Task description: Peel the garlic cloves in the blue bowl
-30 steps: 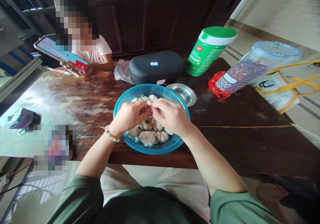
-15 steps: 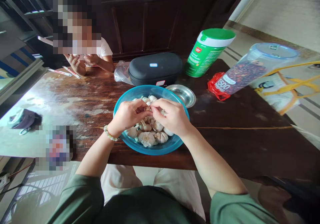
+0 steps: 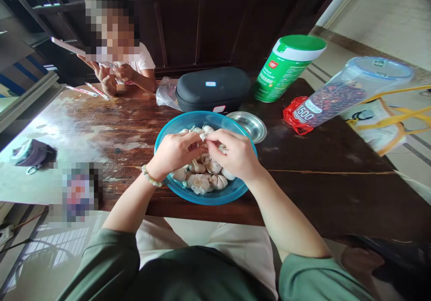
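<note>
A blue plastic bowl (image 3: 205, 198) holding several whitish garlic bulbs (image 3: 199, 183) rests near the table's front edge. Over its left part is my left hand (image 3: 175, 153), a beaded bracelet at the wrist, with fingers curled in a pinch. My right hand (image 3: 234, 150) faces it from the right, thumb and fingers pinched together. The fingertips of both hands meet above the garlic. Whatever small piece lies between them is mostly hidden by the fingers.
Behind the bowl are a metal dish (image 3: 251, 126), a black case (image 3: 213, 88) and a plastic bag (image 3: 167, 95). A green canister (image 3: 283, 72) and a clear jar (image 3: 340, 94) stand back right. Across the table, a person (image 3: 143, 67) holds a flat device.
The view has shifted slightly, so the objects on the table sit a little to the right. Both hands remain over the bowl, with small changes in finger position.
</note>
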{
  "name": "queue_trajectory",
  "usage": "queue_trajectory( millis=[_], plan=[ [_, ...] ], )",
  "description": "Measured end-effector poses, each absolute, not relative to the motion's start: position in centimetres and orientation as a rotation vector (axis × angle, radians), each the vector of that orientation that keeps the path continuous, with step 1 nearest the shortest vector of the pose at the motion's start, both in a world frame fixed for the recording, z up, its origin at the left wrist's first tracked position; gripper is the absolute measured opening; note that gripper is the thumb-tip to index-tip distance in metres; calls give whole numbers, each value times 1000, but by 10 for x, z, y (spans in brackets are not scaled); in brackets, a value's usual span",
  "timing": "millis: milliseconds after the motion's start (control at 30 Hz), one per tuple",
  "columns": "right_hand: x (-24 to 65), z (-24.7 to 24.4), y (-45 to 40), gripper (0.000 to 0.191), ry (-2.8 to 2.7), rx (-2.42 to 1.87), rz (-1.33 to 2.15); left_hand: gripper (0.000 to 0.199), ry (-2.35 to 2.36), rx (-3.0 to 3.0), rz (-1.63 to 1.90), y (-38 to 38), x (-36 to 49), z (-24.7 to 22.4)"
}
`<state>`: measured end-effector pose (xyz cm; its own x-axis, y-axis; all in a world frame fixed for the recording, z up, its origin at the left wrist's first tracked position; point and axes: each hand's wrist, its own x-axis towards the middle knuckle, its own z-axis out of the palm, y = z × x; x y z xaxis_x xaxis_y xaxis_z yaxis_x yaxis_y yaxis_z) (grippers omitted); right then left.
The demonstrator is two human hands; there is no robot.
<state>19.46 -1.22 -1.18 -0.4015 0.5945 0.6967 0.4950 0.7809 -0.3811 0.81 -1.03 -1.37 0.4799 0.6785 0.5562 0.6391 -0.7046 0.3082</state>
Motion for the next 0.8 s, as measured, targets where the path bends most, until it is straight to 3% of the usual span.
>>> queue_trajectory(
  millis=[500,800],
  plan=[
    [194,-11,-15,11,-2063,-880,63,23,1196,2824,1092,-11,8,-16],
    [195,-9,-15,9,-2017,-800,151,24,1182,2620,1130,-9,8,-14]
  ],
)
